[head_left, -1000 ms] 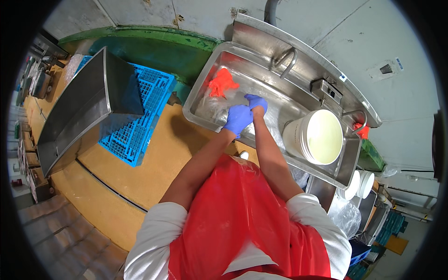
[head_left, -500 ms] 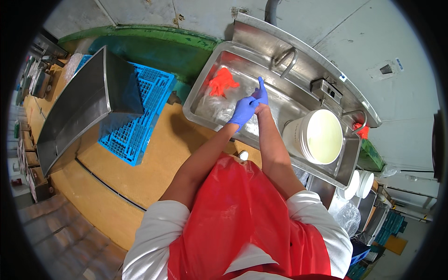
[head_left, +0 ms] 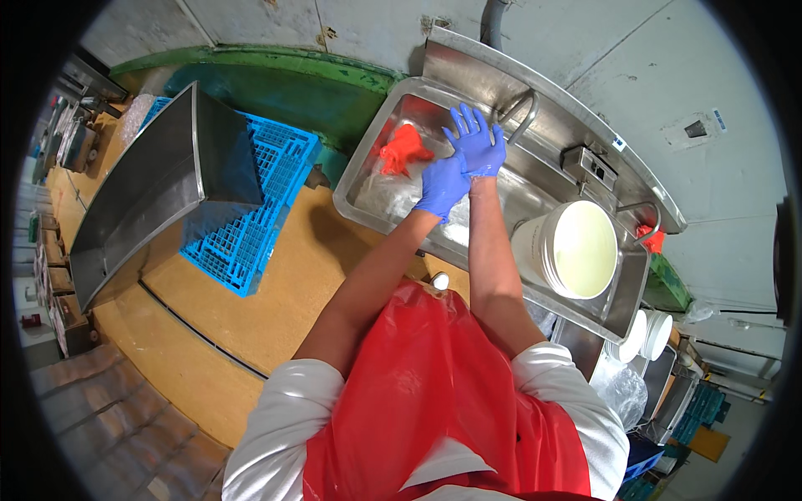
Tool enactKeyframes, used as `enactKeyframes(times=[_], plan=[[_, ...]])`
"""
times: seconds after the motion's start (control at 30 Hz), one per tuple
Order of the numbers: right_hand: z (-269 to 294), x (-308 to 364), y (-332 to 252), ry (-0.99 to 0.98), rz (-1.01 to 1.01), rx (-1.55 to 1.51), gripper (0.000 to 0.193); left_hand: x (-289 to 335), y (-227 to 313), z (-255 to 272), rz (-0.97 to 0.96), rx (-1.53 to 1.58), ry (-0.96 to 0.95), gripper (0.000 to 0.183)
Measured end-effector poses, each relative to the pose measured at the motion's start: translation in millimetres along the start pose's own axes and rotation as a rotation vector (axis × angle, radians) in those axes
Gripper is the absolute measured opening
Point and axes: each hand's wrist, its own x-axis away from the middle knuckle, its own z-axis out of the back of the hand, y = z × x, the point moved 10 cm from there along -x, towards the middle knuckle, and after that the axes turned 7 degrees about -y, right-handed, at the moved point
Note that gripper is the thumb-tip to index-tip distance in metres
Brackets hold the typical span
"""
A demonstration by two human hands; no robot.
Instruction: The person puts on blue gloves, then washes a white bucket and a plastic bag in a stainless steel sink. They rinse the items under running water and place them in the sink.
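Note:
Both hands wear thin blue-violet gloves and are held over a stainless steel sink (head_left: 535, 194). My right hand (head_left: 482, 152) is raised with its fingers spread and nothing in it. My left hand (head_left: 443, 184) lies against the thumb side of the right, its fingers closed at the right glove near the wrist; the fingertips are partly hidden. An orange-red glove-like item (head_left: 405, 150) lies in the sink to the left of my hands, above a clear crumpled plastic bag (head_left: 391, 197).
A white bucket (head_left: 547, 250) leans in the right of the sink, by the bent faucets (head_left: 528, 113). On the left, a steel bin (head_left: 138, 200) stands tilted by a blue plastic pallet (head_left: 276, 179). More white buckets (head_left: 658, 336) are at the right.
The fingers of my right hand have spread apart and its back has turned into view. My left hand has shifted slightly right and stays against the right glove.

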Motion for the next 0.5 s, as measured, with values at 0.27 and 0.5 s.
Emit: enactKeyframes(times=[0.27,0.5], plan=[[-50.6,-18.9,-22.8,0.272,0.053,-0.069,0.089,2.9,-26.4,26.1,0.126,0.520,0.211,0.029],[-67.3,-29.3,-27.0,0.105,0.081,-0.296,0.078,-0.3,-3.8,39.3,0.011,-0.027,0.145,0.032]])
